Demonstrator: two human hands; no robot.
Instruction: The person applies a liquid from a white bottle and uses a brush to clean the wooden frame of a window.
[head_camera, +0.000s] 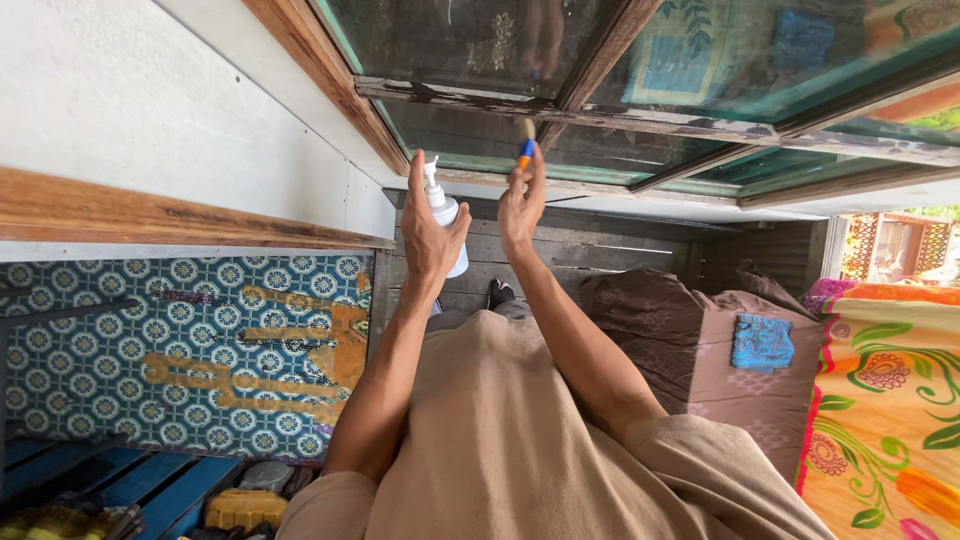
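Note:
My left hand (430, 225) grips a white spray bottle (444, 214), its nozzle pointing up toward the window. My right hand (521, 205) holds a small tool with a blue and orange handle (525, 152) against the lower wooden frame of the window (560, 112). Both arms reach up from my beige shirt (500, 430). The window glass (470, 40) is dark and greenish with worn wooden bars.
A white wall (150, 110) with a wooden rail lies to the left. Blue patterned cloth (200, 350) hangs below it. A brown cushioned seat (690, 340) with a blue cloth (762, 342) and a bright floral fabric (890, 400) stand at the right. Dark floorboards (600, 245) run below.

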